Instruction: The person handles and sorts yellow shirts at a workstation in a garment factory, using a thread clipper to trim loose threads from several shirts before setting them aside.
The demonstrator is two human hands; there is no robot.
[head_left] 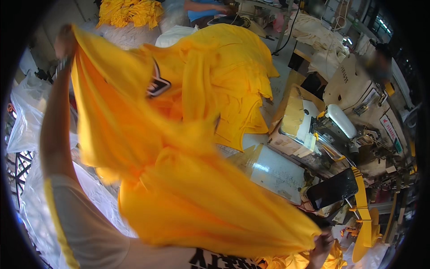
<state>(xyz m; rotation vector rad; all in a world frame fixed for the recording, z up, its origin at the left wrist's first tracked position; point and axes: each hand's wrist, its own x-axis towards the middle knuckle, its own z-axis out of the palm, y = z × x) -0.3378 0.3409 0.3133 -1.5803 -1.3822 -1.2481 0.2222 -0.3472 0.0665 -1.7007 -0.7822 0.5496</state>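
Observation:
A yellow cloth garment is stretched out in the air between my two hands, partly blurred by motion. Its upper left corner is gripped in my left hand, which is raised high at the far left. Down at the lower right, my right hand pinches the opposite end. Behind the held cloth lies a broad pile of yellow garments, with a black and white emblem showing. The held garment hides part of that pile.
On the right stands a sewing machine with a cardboard box beside it. A black phone is propped near a yellow bracket. Clear plastic sheeting hangs at left. Another person's arm shows at the far side, near more yellow cloth.

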